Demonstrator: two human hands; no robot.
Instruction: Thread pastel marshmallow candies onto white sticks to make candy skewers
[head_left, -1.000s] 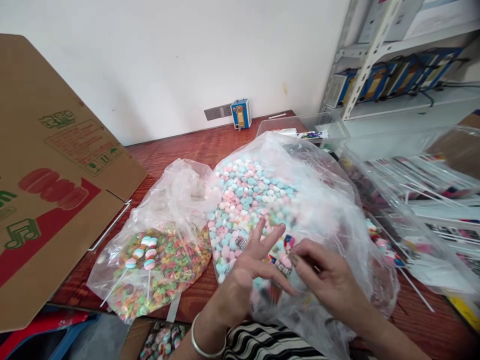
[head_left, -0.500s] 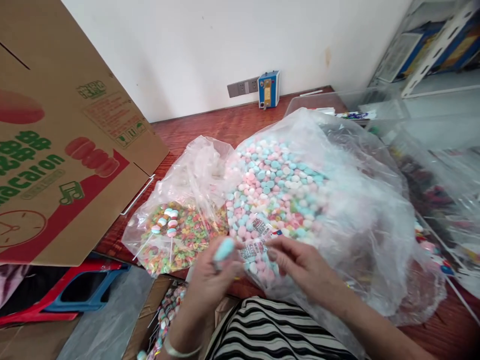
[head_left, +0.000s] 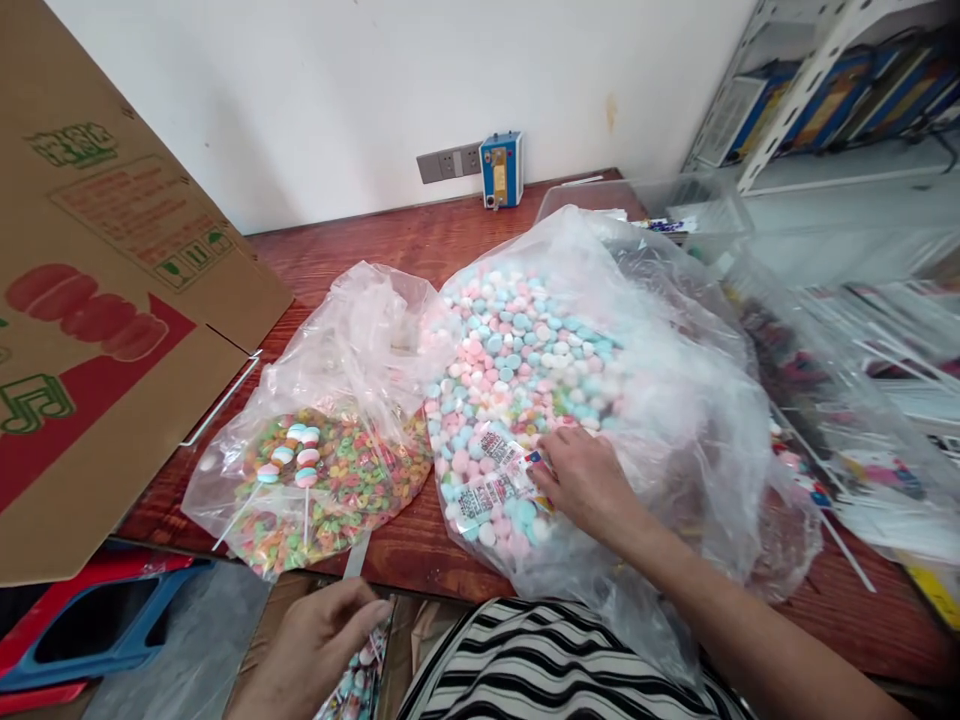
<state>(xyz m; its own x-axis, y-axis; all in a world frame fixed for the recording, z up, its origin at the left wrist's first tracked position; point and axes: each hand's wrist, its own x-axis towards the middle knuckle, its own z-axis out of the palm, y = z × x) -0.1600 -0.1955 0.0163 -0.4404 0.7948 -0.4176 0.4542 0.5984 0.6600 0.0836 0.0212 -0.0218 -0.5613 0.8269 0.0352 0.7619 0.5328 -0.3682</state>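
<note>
My left hand (head_left: 319, 640) hovers by the table's front edge, above a carton of wrapped candies (head_left: 361, 680). Its fingers are loosely bent, the thumb apart, and nothing shows between them. With thumb and fingertips my right hand (head_left: 589, 480) grips the edge of a clear printed wrapper (head_left: 484, 500). This wrapper lies on a big clear bag of pink, blue and white round candies (head_left: 517, 345). Left of it, a bag of colourful candy rings (head_left: 375, 455) lies flat. Two candy skewers (head_left: 306, 460) on white sticks rest on top of that bag.
A large cardboard box (head_left: 135, 290) stands at the left. Against the wall are a blue device (head_left: 502, 172) and sockets (head_left: 448, 164). Clear plastic bins (head_left: 832, 400) with sticks and packets line the right side. A blue and red stool (head_left: 97, 630) is at lower left.
My left hand has moved down and left to the carton, and the blue-and-white candy no longer shows in it. My right hand stays at the printed wrappers. The view has shifted right.
</note>
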